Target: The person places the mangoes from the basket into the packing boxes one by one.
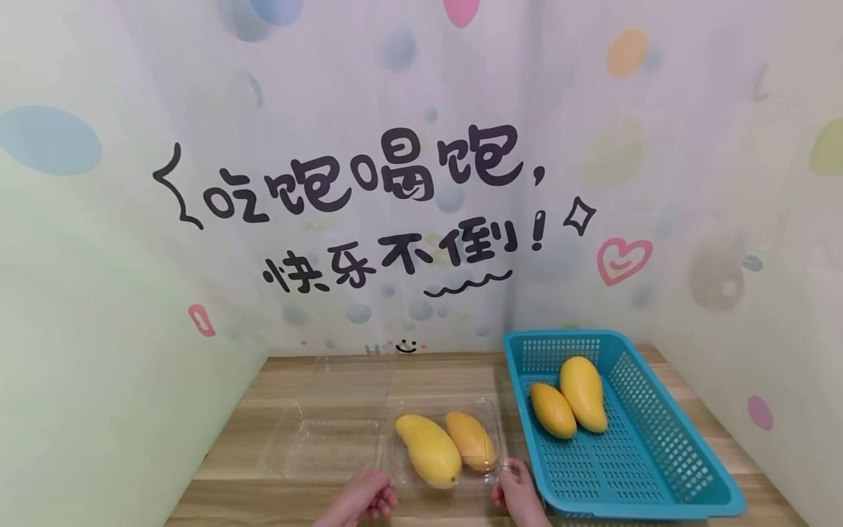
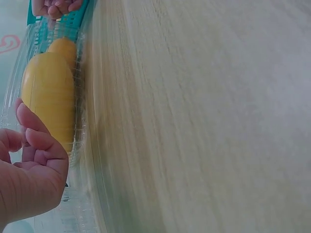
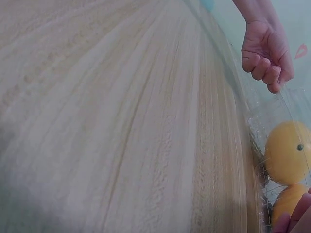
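Note:
Two yellow mangoes, a larger one [image 1: 431, 454] and a smaller one [image 1: 472, 441], lie side by side in a clear plastic container [image 1: 411, 404] on the table. At the container's front left corner is my left hand [image 1: 370, 495], fingers curled, thumb and forefinger pinching its edge. My right hand [image 1: 516, 492] pinches the front right corner. In the left wrist view the left hand [image 2: 34, 165] is close beside the larger mango [image 2: 48, 97]. The right wrist view shows the left hand [image 3: 267, 56] across the container, while the right hand [image 3: 301, 216] is mostly cut off.
To the right stands a blue perforated basket [image 1: 665, 399] holding two more mangoes [image 1: 582, 395]. Another clear plastic container [image 1: 332, 448] lies on the left, its outline faint. A printed curtain [image 1: 395, 315] rises behind the wood-grain table [image 1: 230, 468].

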The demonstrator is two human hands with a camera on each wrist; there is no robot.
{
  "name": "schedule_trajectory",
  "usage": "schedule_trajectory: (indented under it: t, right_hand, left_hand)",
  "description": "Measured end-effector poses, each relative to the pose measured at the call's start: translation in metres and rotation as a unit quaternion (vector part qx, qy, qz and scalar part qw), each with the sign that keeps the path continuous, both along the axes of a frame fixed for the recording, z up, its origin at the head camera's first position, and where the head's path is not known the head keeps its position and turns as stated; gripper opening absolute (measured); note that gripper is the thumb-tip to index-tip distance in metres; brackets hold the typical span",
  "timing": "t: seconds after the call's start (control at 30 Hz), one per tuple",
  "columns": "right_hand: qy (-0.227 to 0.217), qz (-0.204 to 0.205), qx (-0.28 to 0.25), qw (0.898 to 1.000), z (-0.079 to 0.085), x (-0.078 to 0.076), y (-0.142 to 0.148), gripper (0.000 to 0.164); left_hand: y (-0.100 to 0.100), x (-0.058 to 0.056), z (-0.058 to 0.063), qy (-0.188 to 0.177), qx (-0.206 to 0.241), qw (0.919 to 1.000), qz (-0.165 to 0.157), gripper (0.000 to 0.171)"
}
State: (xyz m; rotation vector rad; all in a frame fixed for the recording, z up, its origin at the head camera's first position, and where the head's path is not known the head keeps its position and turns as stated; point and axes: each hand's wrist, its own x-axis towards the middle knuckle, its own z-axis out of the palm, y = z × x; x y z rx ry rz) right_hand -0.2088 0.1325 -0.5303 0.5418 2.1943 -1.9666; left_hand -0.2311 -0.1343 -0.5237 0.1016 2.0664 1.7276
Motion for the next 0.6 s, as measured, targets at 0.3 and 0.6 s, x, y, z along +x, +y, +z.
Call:
schedule_trajectory:
  t: [0.3, 0.6]
  right_hand:
    - [0.012, -0.005, -0.017, 1.000, -0.004, -0.001, 0.000, 0.036]
    - [-0.015, 0.070, -0.058, 0.996, -0.007, 0.015, 0.011, 0.037]
  left_hand:
    - [0.003, 0.000, -0.001, 0.007, -0.008, 0.9998, 0.014, 0.012]
    - [-0.006, 0.011, 0.002, -0.020, 0.020, 0.9995, -0.015, 0.031]
